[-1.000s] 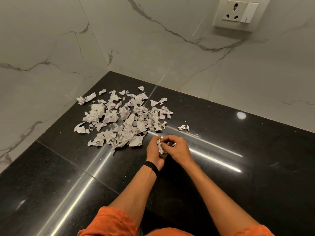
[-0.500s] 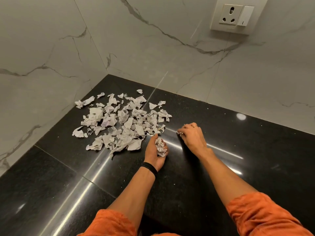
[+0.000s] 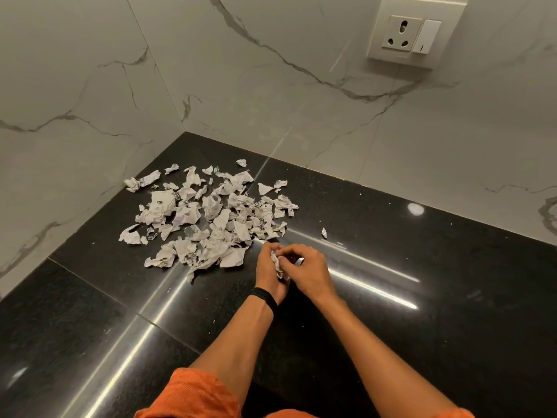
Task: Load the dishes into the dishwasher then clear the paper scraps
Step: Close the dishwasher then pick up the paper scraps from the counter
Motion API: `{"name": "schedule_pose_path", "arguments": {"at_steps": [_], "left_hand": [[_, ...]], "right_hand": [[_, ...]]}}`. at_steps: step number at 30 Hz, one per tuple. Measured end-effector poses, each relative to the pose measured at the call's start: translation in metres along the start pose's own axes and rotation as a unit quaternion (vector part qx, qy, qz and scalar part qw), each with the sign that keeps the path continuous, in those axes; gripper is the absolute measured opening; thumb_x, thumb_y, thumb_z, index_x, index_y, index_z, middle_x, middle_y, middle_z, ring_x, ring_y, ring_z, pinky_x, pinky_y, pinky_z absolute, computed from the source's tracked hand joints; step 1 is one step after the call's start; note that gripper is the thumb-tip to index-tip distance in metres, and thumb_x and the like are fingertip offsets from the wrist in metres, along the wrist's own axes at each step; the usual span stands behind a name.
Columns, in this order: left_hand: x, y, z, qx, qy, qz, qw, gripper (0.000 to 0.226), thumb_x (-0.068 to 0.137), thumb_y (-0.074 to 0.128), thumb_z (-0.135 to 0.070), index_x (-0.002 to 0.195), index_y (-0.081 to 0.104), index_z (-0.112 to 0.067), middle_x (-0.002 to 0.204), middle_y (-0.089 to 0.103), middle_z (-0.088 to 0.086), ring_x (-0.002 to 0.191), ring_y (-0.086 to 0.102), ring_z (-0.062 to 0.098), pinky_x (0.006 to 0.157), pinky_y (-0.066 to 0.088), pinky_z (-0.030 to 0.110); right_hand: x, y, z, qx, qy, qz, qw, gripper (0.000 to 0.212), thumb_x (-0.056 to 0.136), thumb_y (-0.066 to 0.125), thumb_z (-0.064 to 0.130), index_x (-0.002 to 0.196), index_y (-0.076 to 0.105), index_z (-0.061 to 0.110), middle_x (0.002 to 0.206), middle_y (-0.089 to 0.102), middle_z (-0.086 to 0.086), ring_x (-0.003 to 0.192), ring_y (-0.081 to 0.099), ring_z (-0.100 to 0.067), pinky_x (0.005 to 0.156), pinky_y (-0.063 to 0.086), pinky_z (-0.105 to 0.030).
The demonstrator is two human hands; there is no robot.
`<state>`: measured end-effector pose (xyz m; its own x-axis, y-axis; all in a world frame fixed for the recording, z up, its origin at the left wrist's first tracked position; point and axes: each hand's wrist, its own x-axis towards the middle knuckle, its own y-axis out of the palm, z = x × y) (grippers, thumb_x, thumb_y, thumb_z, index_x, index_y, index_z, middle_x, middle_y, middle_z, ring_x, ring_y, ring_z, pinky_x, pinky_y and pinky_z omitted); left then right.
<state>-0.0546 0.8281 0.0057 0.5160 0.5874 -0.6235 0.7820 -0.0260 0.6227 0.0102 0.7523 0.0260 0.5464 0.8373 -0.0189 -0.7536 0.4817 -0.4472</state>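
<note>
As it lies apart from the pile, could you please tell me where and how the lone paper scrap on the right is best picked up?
Pinch the lone scrap by its raised crumpled edge, coming from above with the right hand, which is nearer; it seems to stand off the black counter, with bare stone around.

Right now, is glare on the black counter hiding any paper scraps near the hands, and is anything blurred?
Head view: long glare streaks cross the glossy black stone countertop beside the hands; the pile of torn white paper scraps and the lone scrap lie mostly outside the glare and read sharp; left hand and right hand, gripping a crumpled paper wad, look slightly soft.
</note>
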Motion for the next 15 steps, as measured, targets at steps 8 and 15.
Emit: {"name": "schedule_pose_path", "arguments": {"at_steps": [8,15], "left_hand": [[0.000,0.002,-0.001,-0.030,-0.030,0.001,0.999,0.023,0.096,0.049,-0.021,0.082,0.062,-0.010,0.071,0.067,0.008,0.060,0.067,0.017,0.054,0.056,0.026],[0.006,-0.004,-0.009,-0.018,-0.010,-0.034,0.999,0.033,0.095,0.052,-0.021,0.063,0.045,-0.022,0.054,0.037,-0.006,0.042,0.034,0.007,0.044,0.027,0.020]], "right_hand": [[0.023,-0.019,0.004,0.132,0.078,0.062,0.986,0.012,0.080,0.080,0.008,0.088,0.071,0.011,0.080,0.070,0.001,0.073,0.065,-0.006,0.071,0.055,-0.026],[0.064,-0.052,-0.048,-0.244,0.009,-0.025,0.969,0.024,0.092,0.067,0.011,0.115,0.073,0.017,0.113,0.063,0.000,0.104,0.057,-0.018,0.091,0.041,-0.026]]}}
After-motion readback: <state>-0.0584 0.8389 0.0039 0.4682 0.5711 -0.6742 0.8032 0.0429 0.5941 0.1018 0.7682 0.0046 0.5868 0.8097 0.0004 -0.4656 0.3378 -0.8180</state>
